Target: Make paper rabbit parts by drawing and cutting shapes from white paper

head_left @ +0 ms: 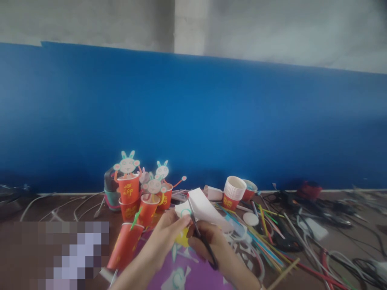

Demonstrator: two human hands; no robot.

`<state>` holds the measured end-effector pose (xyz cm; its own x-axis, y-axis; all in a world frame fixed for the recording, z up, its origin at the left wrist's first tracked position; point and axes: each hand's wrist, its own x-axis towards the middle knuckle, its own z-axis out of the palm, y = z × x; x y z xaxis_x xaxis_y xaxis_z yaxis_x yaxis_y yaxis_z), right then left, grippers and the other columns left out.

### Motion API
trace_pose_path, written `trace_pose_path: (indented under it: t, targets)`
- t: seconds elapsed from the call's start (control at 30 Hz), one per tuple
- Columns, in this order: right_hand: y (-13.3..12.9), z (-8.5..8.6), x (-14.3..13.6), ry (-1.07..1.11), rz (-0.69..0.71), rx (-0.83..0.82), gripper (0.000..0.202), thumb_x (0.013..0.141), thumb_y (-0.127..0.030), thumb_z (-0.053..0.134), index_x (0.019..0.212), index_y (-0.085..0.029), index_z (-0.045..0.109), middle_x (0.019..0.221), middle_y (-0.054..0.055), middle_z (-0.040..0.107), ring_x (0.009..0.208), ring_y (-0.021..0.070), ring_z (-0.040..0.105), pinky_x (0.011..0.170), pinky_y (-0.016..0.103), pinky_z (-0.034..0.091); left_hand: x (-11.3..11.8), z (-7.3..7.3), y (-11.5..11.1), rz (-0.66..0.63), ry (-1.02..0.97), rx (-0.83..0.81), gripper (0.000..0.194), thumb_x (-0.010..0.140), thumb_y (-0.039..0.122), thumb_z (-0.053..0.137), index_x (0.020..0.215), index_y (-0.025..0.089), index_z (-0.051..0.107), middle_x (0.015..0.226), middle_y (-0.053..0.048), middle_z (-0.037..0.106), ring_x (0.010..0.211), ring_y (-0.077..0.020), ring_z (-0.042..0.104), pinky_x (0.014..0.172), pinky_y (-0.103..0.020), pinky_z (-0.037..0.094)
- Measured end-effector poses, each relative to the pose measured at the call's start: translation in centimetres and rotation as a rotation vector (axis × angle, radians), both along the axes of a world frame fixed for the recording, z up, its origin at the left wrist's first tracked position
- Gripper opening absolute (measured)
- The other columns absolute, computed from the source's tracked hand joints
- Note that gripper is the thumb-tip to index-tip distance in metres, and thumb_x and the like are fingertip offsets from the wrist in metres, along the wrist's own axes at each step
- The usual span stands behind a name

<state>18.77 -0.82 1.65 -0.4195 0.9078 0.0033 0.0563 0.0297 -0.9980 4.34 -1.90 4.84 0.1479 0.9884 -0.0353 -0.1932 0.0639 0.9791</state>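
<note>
A white sheet of paper [204,207] with a green line drawn on its left part is pinched in my left hand [171,225]. My right hand [208,241] is closed around black-handled scissors [209,250], whose blades lie at the paper beside my left fingertips. Under my hands is a purple sheet [193,272] with drawn paper cut-outs [177,278] on it. A yellow piece [182,237] shows partly behind my fingers. To the left stand red paper cups [128,189] topped with paper rabbit figures [127,164]; one red cup [125,245] leans nearer to me.
A stack of paper cups [234,189] stands behind my right hand. Coloured sticks [266,249], paper scraps and a white round lid-like piece [250,219] lie to the right, with tangled cables [341,262] beyond. A blue panel [193,121] closes off the back.
</note>
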Motion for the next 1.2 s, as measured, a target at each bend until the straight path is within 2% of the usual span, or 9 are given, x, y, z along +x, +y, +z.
trace_pose_path:
  t: [0.23,0.43,0.53,0.63,0.83,0.93,1.1,1.2]
  targets:
    - [0.1,-0.1,-0.3,0.004,-0.035,0.037,0.043,0.063,-0.054,0.072,0.061,-0.018,0.05,0.049,-0.008,0.037,0.045,0.0059,0.03,0.042,0.02,0.023,0.0,0.1,0.0,-0.004,-0.019,-0.01,0.026,0.076,0.039,0.064,0.088,0.015,0.067,0.072,-0.002,0.065,0.069,-0.0157,0.053,0.065,-0.025,0.041]
    - [0.3,-1.3,-0.2,0.007,-0.038,0.029,0.042,0.065,-0.054,0.072,0.063,-0.018,0.051,0.048,-0.008,0.038,0.043,0.0057,0.031,0.04,0.02,0.023,-0.1,0.1,0.0,-0.028,-0.017,0.013,0.025,0.08,0.035,0.061,0.093,0.014,0.066,0.074,-0.003,0.066,0.073,-0.0162,0.054,0.069,-0.025,0.042]
    - [0.4,-1.9,-0.1,0.011,-0.051,0.026,0.041,0.069,-0.053,0.069,0.065,-0.016,0.053,0.048,-0.008,0.037,0.043,0.0053,0.029,0.039,0.019,0.021,-0.2,0.1,0.0,-0.026,-0.029,0.003,0.021,0.08,0.034,0.062,0.089,0.015,0.065,0.074,-0.002,0.064,0.072,-0.0159,0.054,0.069,-0.026,0.042]
    - [0.3,-1.5,0.0,-0.001,-0.042,0.029,0.039,0.068,-0.052,0.07,0.065,-0.017,0.053,0.048,-0.008,0.038,0.042,0.0051,0.03,0.038,0.019,0.022,-0.2,0.0,0.0,-0.017,-0.029,0.004,0.019,0.079,0.034,0.063,0.081,0.016,0.065,0.069,-0.001,0.061,0.069,-0.0151,0.053,0.07,-0.026,0.041]
    - [0.1,-0.2,0.2,-0.004,-0.008,-0.004,0.038,0.065,-0.049,0.074,0.066,-0.018,0.052,0.045,-0.009,0.04,0.039,0.0056,0.032,0.038,0.019,0.025,-0.2,-0.2,0.0,-0.006,-0.032,-0.018,0.02,0.077,0.036,0.065,0.081,0.017,0.067,0.067,0.0,0.061,0.067,-0.0145,0.053,0.067,-0.025,0.042]
    - [0.1,-0.2,0.2,0.01,-0.001,0.013,0.038,0.064,-0.047,0.075,0.065,-0.017,0.052,0.046,-0.008,0.04,0.041,0.0056,0.031,0.039,0.019,0.024,-0.2,-0.2,0.1,0.017,-0.029,-0.02,0.02,0.075,0.037,0.066,0.075,0.017,0.066,0.07,-0.001,0.062,0.07,-0.0154,0.054,0.068,-0.024,0.042]
    - [0.2,-0.8,-0.1,0.024,-0.024,0.034,0.038,0.065,-0.048,0.074,0.062,-0.017,0.052,0.05,-0.007,0.038,0.046,0.006,0.029,0.042,0.02,0.023,-0.2,-0.3,0.1,0.003,-0.027,-0.011,0.021,0.077,0.036,0.065,0.084,0.016,0.067,0.074,-0.002,0.064,0.073,-0.0164,0.055,0.069,-0.025,0.043]
    - [0.3,-1.1,-0.2,0.02,-0.039,0.048,0.039,0.065,-0.05,0.072,0.062,-0.017,0.052,0.05,-0.007,0.039,0.045,0.0063,0.031,0.042,0.02,0.023,-0.2,-0.4,0.2,-0.001,-0.027,-0.005,0.019,0.078,0.035,0.064,0.082,0.016,0.066,0.07,0.0,0.062,0.069,-0.0146,0.053,0.069,-0.025,0.042]
